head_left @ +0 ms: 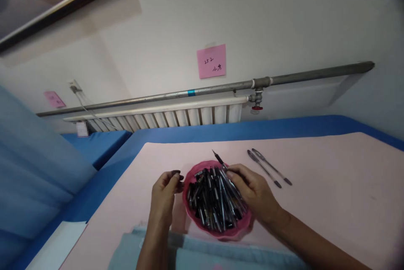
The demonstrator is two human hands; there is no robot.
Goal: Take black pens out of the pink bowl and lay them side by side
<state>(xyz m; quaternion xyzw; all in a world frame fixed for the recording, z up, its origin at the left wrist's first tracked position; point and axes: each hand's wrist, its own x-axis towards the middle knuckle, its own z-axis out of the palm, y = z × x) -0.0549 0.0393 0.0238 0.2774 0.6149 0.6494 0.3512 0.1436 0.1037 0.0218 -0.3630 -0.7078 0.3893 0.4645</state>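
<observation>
A pink scalloped basket (232, 234) full of pens (217, 198), mostly black and clear, stands on the pink sheet. Over its far right rim, my right hand (254, 190) pinches a pen (219, 158), its bare tip pointing up and to the left. My left hand (164, 192) is closed at the basket's left rim, thumb against fingers. Something dark shows at those fingertips, too small to make out. Two capped pens lie side by side to the right of the basket: a nearer pen (265, 170) and a farther pen (273, 168).
The pink sheet (331, 194) covers a blue padded surface (284, 127). Light blue cloth (195, 257) lies at the near edge, and a white sheet (58, 244) at the left. Behind are a radiator (179, 116), a pipe (299, 77) and a blue curtain (28, 169).
</observation>
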